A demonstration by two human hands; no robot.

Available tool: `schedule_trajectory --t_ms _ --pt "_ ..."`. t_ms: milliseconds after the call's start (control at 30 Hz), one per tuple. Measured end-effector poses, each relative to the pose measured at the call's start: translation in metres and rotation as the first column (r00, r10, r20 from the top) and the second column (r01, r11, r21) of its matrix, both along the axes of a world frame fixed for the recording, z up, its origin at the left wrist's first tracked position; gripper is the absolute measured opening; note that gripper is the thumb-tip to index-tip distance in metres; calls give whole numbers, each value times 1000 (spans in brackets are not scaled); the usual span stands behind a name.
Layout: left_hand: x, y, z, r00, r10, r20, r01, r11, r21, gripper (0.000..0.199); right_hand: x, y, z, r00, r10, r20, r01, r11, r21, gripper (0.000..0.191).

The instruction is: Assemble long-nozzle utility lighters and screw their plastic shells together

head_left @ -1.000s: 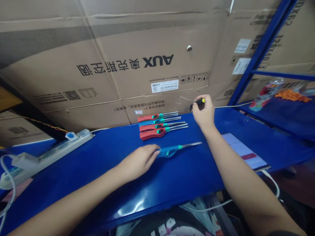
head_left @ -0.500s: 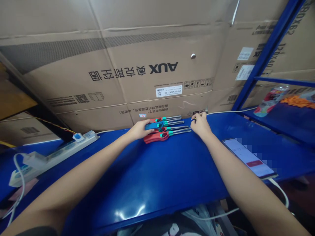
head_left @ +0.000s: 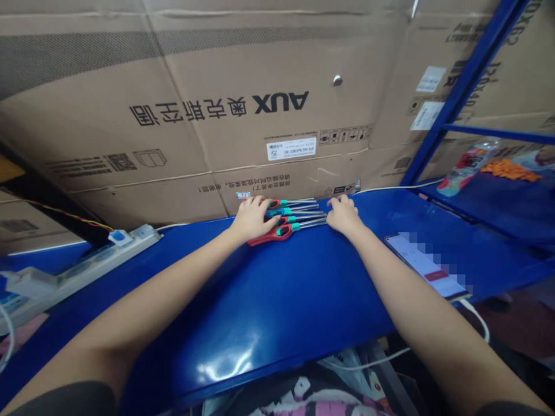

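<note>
Several lighters with red and blue handles and long metal tips lie side by side on the blue table (head_left: 260, 300), near its back edge. The nearest is a red lighter (head_left: 272, 235). My left hand (head_left: 254, 219) lies over the handles, its fingers spread across them and hiding part of the blue one. Just beyond the metal tips, my right hand (head_left: 342, 214) rests with its fingers curled together; what they hold, if anything, is hidden.
A cardboard wall (head_left: 208, 69) stands behind the table. At the left lies a power strip (head_left: 95, 266) with plugs. A phone (head_left: 422, 263) with a white cable is at the right, and farther back a bottle (head_left: 466, 167) lies near orange pieces (head_left: 511, 170).
My left hand has moved farther over the lighter handles and its fingers have spread. My right hand has come closer to the metal tips. The camera view has shifted a little.
</note>
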State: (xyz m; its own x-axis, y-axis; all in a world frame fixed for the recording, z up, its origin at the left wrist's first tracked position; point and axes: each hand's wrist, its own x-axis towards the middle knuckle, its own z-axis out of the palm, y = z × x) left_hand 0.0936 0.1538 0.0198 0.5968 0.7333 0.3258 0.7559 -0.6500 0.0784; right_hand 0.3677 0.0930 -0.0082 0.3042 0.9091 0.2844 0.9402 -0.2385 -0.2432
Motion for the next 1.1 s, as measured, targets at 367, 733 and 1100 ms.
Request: schedule_trajectory --t_ms 367,733,1100 --pt "16 7 -14 989 143 -37 -143 990 15 68 -48 -18 1 821 566 67 -568 823 7 81" --pt "29 -30 -14 979 156 -132 -165 984 -65 73 -64 -27 3 772 635 -25 -630 758 -169 117" --pt "22 -83 -6 963 163 -216 -202 964 -171 83 -76 -56 26 767 615 -182 -621 641 -450 140"
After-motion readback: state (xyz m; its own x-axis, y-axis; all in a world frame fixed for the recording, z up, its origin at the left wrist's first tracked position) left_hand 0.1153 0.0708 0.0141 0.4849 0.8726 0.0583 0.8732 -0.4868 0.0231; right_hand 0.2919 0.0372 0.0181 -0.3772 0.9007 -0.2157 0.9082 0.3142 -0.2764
